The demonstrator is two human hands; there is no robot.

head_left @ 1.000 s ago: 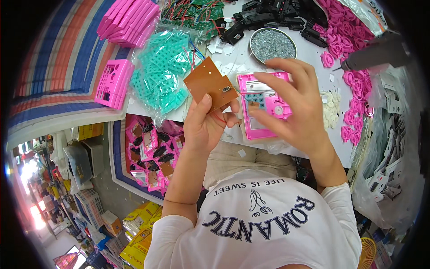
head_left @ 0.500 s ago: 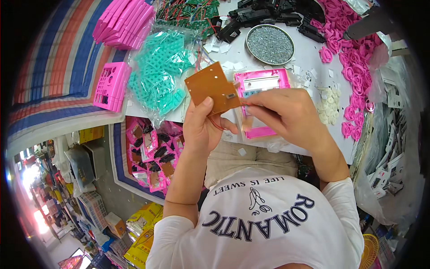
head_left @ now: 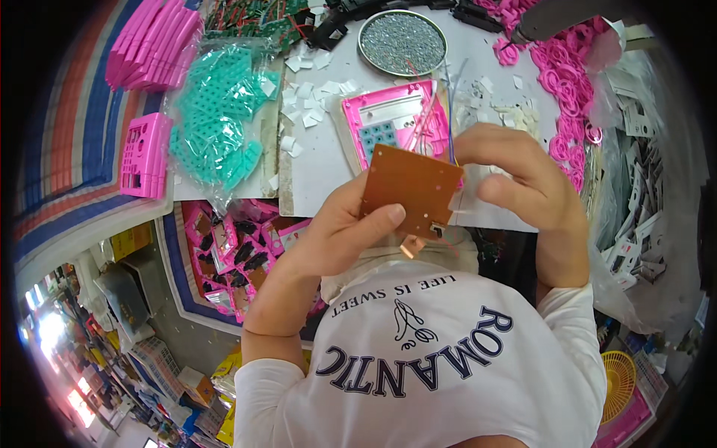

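Observation:
A square brown circuit board (head_left: 412,187) is tilted in my left hand (head_left: 347,228), thumb on its face and the other fingers hidden behind. A small black component sits at its lower corner, with a copper-coloured strip (head_left: 411,246) below. Thin wires, red, white and blue, rise beyond its upper right edge. My right hand (head_left: 530,175) is beside that edge, thumb and fingers apart; its foremost fingertips are close to the wires, and whether they touch is unclear. Behind the board lies a pink plastic case (head_left: 351,112) with a blue-grey keypad (head_left: 379,138), partly covered by the board.
A round tray of small metal screws (head_left: 403,42) stands at the back. Bagged turquoise parts (head_left: 216,112) and stacked pink cases (head_left: 153,45) lie left; pink rings (head_left: 564,82) lie right. White paper squares (head_left: 310,104) are scattered about. Below the left table edge is a bin of pink assemblies (head_left: 239,254).
The board has moved right and nearer to me and turned in my left hand. My right thumb and fingers, pinched at the board's edge before, have parted. The view has shifted.

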